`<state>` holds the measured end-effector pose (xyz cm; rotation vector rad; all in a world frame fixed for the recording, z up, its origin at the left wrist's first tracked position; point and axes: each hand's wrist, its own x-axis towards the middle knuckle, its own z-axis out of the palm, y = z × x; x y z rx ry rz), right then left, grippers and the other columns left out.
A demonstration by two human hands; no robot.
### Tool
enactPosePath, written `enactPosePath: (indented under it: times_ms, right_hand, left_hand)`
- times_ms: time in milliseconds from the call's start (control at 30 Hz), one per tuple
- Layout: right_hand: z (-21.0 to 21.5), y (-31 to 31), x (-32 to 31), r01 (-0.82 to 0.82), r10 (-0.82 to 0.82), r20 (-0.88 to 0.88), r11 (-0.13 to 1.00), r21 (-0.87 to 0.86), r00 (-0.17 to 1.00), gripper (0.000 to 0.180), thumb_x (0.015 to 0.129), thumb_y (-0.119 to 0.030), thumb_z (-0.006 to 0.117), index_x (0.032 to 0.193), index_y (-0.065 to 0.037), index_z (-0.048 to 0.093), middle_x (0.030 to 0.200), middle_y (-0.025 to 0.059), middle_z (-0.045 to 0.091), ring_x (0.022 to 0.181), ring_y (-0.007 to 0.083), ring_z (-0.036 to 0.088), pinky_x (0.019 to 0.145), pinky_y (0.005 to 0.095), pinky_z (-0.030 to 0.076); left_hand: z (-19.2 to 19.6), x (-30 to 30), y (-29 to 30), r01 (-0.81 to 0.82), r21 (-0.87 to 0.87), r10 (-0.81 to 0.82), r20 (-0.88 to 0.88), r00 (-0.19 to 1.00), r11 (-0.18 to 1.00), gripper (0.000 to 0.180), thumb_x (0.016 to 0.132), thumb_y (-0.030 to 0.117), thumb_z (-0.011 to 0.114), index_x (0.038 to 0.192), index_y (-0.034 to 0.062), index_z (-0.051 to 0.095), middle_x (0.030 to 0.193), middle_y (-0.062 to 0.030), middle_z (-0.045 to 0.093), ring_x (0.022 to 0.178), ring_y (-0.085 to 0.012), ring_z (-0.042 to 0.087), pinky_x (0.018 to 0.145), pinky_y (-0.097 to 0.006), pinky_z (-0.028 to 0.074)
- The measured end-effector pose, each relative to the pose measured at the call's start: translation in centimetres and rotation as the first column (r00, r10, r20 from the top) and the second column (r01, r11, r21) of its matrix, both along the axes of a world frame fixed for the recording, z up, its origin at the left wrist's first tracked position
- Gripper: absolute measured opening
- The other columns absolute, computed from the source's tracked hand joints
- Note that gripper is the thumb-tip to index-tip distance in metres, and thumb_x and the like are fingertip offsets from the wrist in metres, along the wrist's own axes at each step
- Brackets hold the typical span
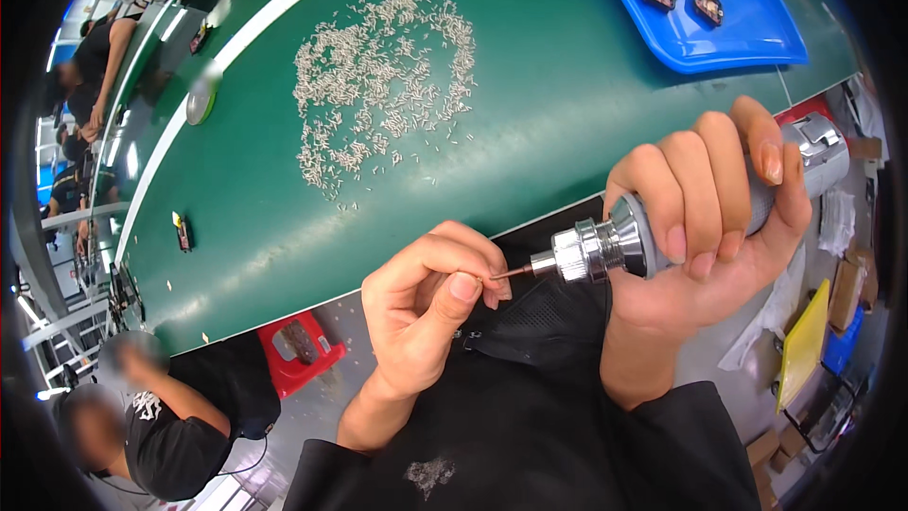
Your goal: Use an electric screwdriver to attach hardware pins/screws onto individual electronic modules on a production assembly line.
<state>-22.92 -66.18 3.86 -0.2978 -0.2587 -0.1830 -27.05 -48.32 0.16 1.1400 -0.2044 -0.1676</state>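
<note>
Gripping a driver [632, 232] in the right hand [700, 218]; pinching its bit [515, 273] at the tip with the left hand [426, 298], beside the table [539, 114].

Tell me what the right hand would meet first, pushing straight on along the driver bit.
Likely the left hand: its fingertips sit at the tip of the driver bit. Depth is unclear, so contact is uncertain.

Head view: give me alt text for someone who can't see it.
A person's right hand grips a grey-and-silver handheld tool, its thin bit reaching the pinched fingertips of the left hand. Beyond, a green table bears scattered small silvery pieces and a blue tray.
</note>
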Motion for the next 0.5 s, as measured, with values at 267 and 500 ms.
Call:
enactPosePath:
  times_ms: [267,500]
  right_hand:
    - [-0.47,-0.02,-0.91,-0.020,0.021,0.004,0.999,-0.030,1.000,0.019,0.093,-0.023,0.046,0.083,-0.007,0.046,0.050,-0.0008,0.039,0.041,0.0105,0.039,0.048,0.0264,0.038]
    - [-0.49,-0.49,-0.80,-0.065,0.070,0.036,0.990,-0.125,0.997,0.018,0.093,-0.022,0.045,0.082,-0.008,0.044,0.050,-0.0005,0.039,0.041,0.0114,0.040,0.049,0.0278,0.039]
  left_hand:
    - [-0.53,-0.71,-0.46,0.026,-0.064,-0.023,0.053,0.998,0.998,0.019,0.094,0.011,0.054,0.089,-0.0070,0.057,0.085,-0.0169,0.056,0.070,-0.0159,0.054,0.064,-0.028,0.047]
    - [-0.43,-0.34,-0.51,0.072,-0.095,-0.070,0.021,0.997,0.993,0.018,0.094,0.011,0.053,0.087,-0.0056,0.057,0.083,-0.0153,0.056,0.070,-0.0150,0.052,0.063,-0.026,0.044]
